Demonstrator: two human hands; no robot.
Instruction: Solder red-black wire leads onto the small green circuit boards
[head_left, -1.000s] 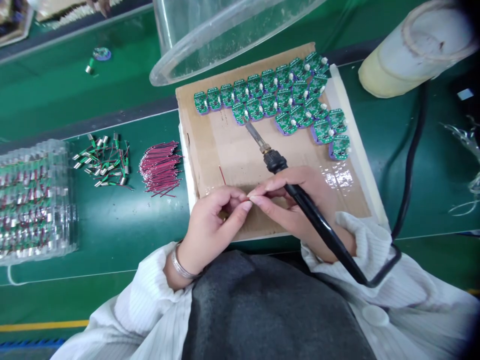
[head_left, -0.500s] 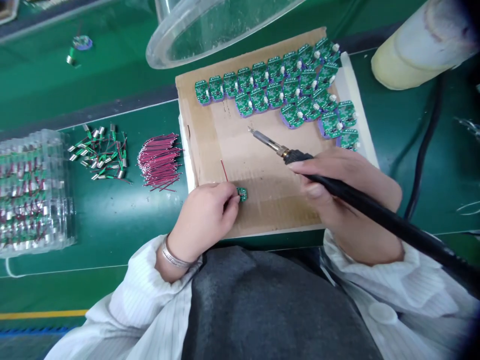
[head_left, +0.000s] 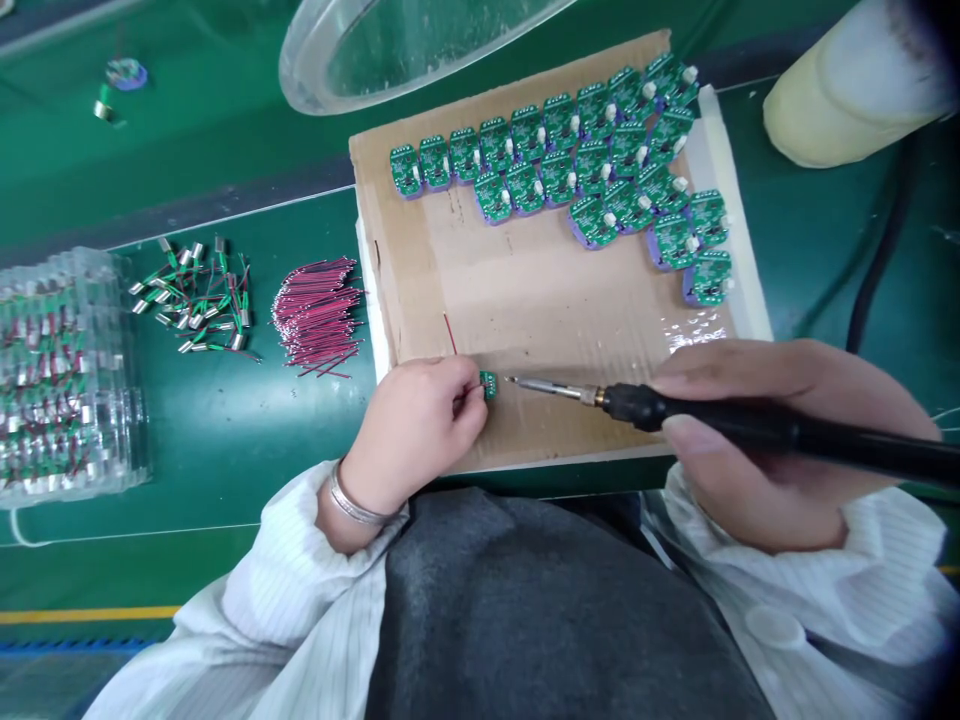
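Between the thumb and fingers of my left hand [head_left: 420,425] is a small green circuit board [head_left: 489,385], pinched low over the cardboard [head_left: 517,300]. Most of that board is hidden by the fingers. A thin red wire [head_left: 450,333] sticks up past the knuckles; its lower end is out of sight. My right hand [head_left: 780,430] is closed around the black handle of a soldering iron [head_left: 637,405]. The iron's tip points left and lies just short of the board, with a small gap between them.
Rows of green circuit boards [head_left: 559,178] cover the cardboard's far side. Left of it lie a pile of red wires [head_left: 319,318], small metal cylinders with wires [head_left: 196,300] and stacked clear trays [head_left: 67,380]. A clear plastic rim [head_left: 300,85] and a pale cylinder [head_left: 832,100] stand behind.
My right hand has brought the soldering iron down and turned it, so its tip is now near the board. My left hand keeps its pinch in nearly the same place.
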